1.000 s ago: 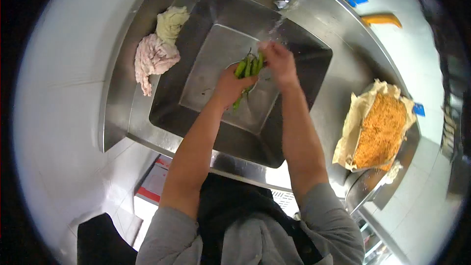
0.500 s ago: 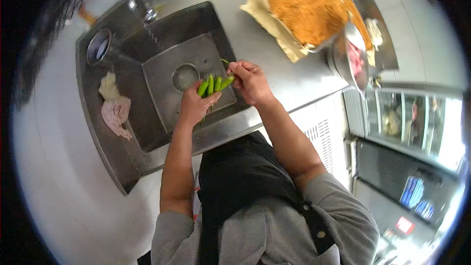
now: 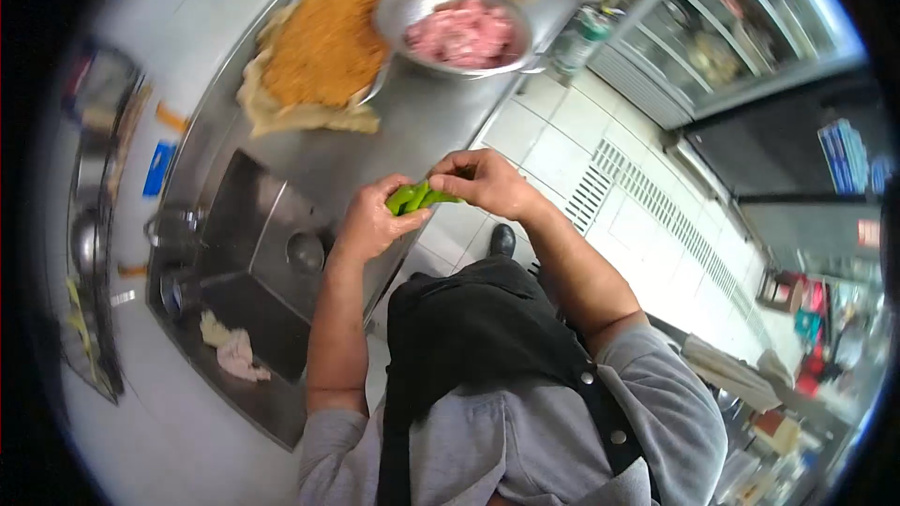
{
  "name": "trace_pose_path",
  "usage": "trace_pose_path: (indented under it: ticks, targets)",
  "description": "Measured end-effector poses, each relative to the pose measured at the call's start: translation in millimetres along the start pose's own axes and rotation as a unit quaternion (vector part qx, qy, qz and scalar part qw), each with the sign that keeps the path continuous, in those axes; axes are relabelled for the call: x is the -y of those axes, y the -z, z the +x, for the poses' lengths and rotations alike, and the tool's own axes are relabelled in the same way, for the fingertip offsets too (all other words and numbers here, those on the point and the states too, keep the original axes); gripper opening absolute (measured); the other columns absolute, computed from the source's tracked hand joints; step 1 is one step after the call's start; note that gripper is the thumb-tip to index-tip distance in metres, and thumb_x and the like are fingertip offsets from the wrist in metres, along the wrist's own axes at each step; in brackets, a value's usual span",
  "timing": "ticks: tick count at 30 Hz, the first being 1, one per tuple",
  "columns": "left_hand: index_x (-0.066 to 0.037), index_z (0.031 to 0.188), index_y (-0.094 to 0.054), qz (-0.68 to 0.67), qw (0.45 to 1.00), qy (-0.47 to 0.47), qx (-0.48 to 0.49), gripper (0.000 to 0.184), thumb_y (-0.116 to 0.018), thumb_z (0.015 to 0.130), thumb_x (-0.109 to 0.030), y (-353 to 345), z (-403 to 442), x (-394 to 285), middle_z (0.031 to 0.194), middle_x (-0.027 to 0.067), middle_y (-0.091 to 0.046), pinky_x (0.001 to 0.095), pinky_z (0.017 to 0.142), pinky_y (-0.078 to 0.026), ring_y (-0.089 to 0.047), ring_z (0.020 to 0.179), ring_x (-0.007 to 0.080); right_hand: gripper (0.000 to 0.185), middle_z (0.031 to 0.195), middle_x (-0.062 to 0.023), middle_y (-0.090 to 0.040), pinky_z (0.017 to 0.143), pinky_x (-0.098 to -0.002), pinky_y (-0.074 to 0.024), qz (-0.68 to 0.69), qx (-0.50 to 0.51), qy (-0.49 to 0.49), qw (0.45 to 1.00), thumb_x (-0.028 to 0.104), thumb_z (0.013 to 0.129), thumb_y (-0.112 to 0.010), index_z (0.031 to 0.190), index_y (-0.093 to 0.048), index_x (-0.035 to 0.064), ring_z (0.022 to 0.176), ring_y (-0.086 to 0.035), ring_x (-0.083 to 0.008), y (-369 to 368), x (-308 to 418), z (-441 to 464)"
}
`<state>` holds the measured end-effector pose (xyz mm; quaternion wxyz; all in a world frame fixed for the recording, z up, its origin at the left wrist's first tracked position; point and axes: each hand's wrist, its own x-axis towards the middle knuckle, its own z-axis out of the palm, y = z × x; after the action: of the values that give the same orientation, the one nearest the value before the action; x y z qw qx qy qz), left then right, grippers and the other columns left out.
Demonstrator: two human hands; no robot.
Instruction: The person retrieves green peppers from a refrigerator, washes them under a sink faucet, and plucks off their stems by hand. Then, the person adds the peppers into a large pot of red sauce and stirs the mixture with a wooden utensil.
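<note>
A small bunch of green chili peppers [image 3: 412, 199] is wrapped in my left hand [image 3: 367, 215], with the pods pointing toward the right. My right hand [image 3: 489, 186] is closed at the bunch's right end, thumb and fingers pinching a pepper there. Both hands are above the front edge of the steel counter [image 3: 412, 136], to the right of the sink basin [image 3: 272, 248]. The stems are mostly hidden by my fingers.
A metal bowl of pink raw meat [image 3: 459, 35] stands on the counter beside an orange crumbly layer [image 3: 328, 33] on pale sheets. A crumpled cloth [image 3: 234, 351] lies along the sink's left rim near the faucet [image 3: 173, 223]. Right are floor grates [image 3: 647, 192] and a glass-door fridge [image 3: 717, 28].
My body and view have turned to the right, so the hands are no longer over the basin. The peppers stay in my left hand, and my right hand has come closer against them.
</note>
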<state>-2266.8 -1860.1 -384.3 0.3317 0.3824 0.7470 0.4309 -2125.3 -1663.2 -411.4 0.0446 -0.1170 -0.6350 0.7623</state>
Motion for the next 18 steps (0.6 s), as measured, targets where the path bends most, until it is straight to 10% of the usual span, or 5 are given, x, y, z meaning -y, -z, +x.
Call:
trace_pose_path:
  ticks: [4,18]
  targets:
    - [-0.002,0.106,-0.068,0.114,0.985,-0.105,0.077,0.042,-0.09,0.077,-0.023,-86.2,77.3,-66.1,0.084,0.0142,-0.068,0.0361,0.072,-0.053,-0.063,0.072,0.027,0.017,0.077,-0.0019,-0.069,0.058,-0.027,-0.0463,-0.053,-0.058,-0.09,0.993,0.016,0.099,-0.076,0.103,-0.077,-0.0012,0.062,-0.057,-0.0077,112.8,30.2,-75.3]
    - [-0.005,0.108,-0.069,-0.045,0.858,-0.032,0.51,0.036,-0.091,0.08,-0.011,-358.1,247.0,-211.2,0.085,-0.0046,-0.064,0.0251,0.061,-0.045,-0.055,0.07,0.0052,0.014,0.086,-0.0062,-0.068,0.06,-0.028,-0.0525,0.288,-0.379,0.133,0.869,0.011,0.103,-0.069,0.11,-0.07,-0.0011,0.068,-0.063,-0.0131,279.7,16.4,-296.1]
